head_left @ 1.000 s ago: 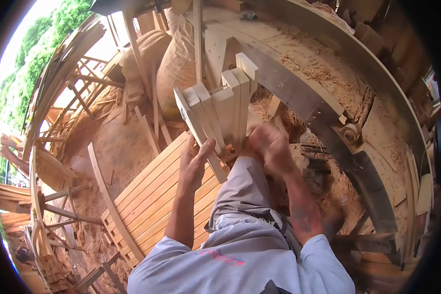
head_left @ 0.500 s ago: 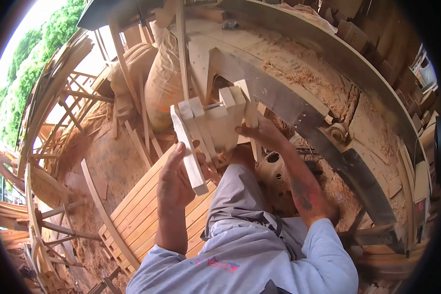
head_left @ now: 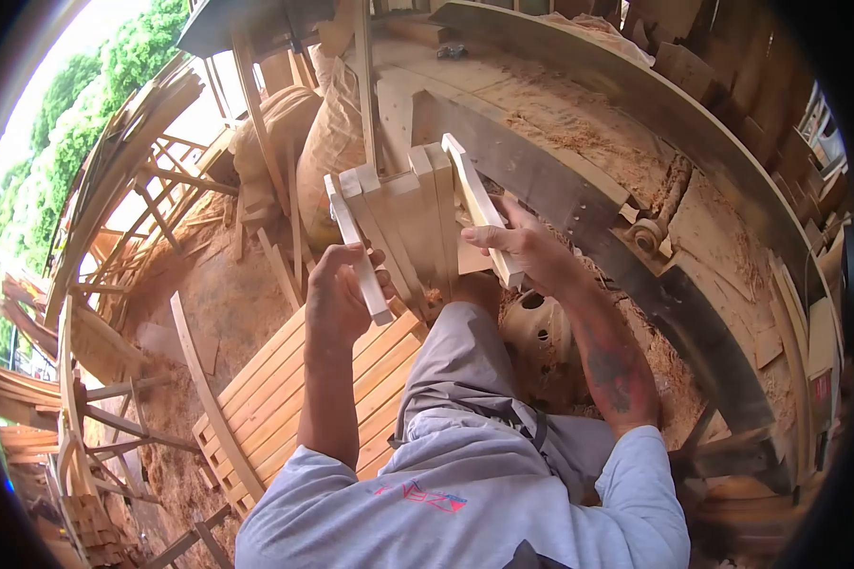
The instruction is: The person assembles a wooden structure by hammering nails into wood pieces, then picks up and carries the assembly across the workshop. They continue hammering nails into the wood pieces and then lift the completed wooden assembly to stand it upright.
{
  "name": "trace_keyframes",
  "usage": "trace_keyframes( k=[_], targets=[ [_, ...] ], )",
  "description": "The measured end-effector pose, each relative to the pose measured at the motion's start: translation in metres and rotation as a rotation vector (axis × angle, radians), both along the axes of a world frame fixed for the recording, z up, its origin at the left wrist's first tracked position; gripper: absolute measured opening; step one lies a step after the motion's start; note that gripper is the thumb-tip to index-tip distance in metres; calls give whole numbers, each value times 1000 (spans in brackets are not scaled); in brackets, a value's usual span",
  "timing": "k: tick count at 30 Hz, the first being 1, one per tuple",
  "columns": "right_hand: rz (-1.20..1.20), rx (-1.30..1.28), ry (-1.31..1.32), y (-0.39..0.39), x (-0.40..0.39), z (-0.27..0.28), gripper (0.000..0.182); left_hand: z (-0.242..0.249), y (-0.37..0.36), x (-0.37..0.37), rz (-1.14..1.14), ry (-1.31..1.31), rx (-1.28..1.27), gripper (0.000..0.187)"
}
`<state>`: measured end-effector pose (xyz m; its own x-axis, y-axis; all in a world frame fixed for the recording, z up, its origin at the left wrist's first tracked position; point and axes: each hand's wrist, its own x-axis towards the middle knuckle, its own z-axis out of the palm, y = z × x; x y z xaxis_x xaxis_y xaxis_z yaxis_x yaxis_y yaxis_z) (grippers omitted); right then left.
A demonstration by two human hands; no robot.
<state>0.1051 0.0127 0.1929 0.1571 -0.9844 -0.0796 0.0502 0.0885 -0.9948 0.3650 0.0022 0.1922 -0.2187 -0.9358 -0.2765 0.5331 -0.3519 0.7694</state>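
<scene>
A bundle of pale wooden boards (head_left: 403,223) stands upright in front of my knee, between my two hands. My left hand (head_left: 346,284) grips a narrow wooden strip (head_left: 359,261) along the bundle's left side, thumb over its face. On the right side, my right hand (head_left: 517,242) is closed round another pale strip (head_left: 474,194), which leans away from the boards at its lower end. The lower ends of the boards are partly hidden by my left hand and knee.
Slatted wood (head_left: 294,389) lies at the lower left, with a curved strip (head_left: 213,398) along it. A sawdust-covered workbench (head_left: 579,123) with a dark edge curves across the right. A filled sack (head_left: 332,142) stands behind the boards. Wood scraps and frames lie at the left.
The boards have turned more upright and closer together. My right hand now grips a separate strip and has moved slightly right; my left hand has risen a little with its strip.
</scene>
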Motion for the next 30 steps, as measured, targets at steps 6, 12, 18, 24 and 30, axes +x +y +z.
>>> trace_keyframes(
  k=[6,12,18,24,30],
  targets=[
    [-53,-146,56,-12,9,-44,75,-17,-14,7,-70,-100,-35,32],
    [-51,28,13,-9,21,-25,74,-23,-23,10,-33,-105,-36,33],
    [-80,25,40,-18,24,-15,59,-18,-38,11,-96,-20,-31,37],
    [-84,133,-152,-24,18,-32,56,-23,-41,9,-115,18,-18,35],
    [199,85,-76,-24,-6,-85,58,-75,-49,39,-216,-300,-258,64]
  ],
)
